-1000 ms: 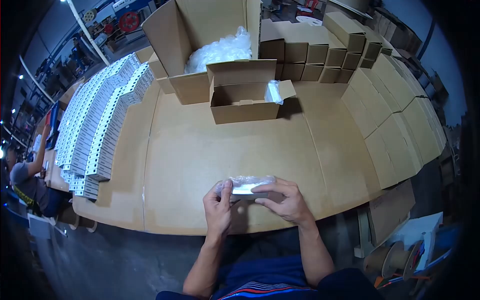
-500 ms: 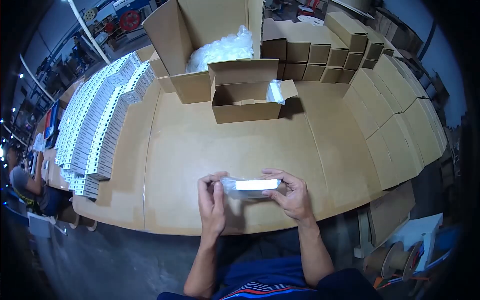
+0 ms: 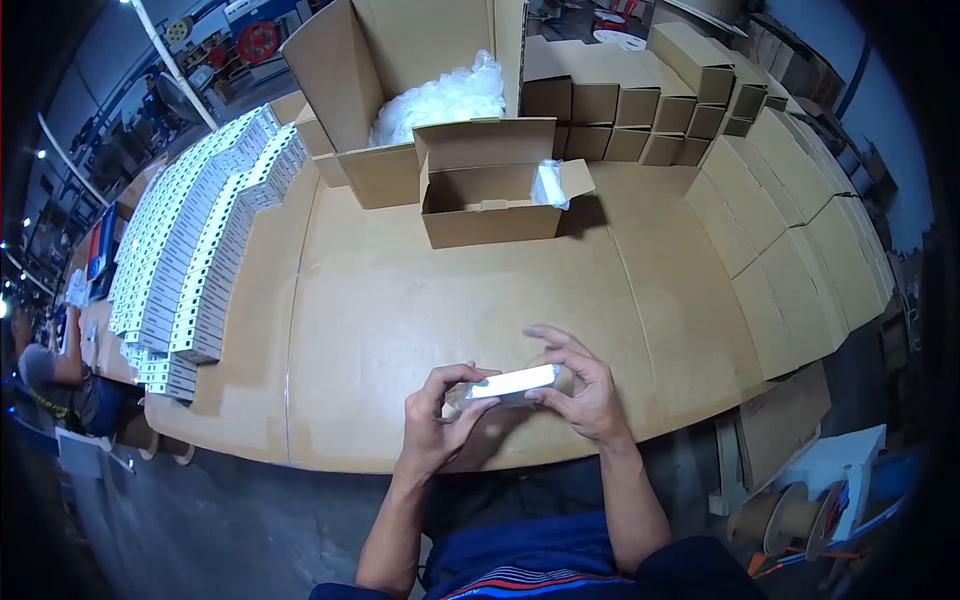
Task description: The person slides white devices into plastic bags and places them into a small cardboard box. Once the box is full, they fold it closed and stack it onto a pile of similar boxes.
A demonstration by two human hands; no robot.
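A small white box (image 3: 515,381) with clear plastic film around it is held just above the near part of the table, tilted with its right end higher. My left hand (image 3: 440,417) is closed around the box's left end, thumb in front and fingers behind. At the other end, my right hand (image 3: 582,392) grips with its thumb and a finger, while its upper fingers are raised and slightly blurred. Farther back stands an open brown carton (image 3: 492,228), with a white plastic-wrapped packet (image 3: 550,186) at its right end.
Stacks of white boxes (image 3: 200,250) line the table's left side. Behind the open carton is a large cardboard box (image 3: 440,40) with crumpled clear plastic bags (image 3: 450,100). Brown cartons (image 3: 780,220) are piled along the right and back. A person (image 3: 60,370) sits at far left.
My left hand has moved right and wrapped further onto the white box, which is now tilted. The film at its left end is folded in. My right hand's upper fingers have lifted.
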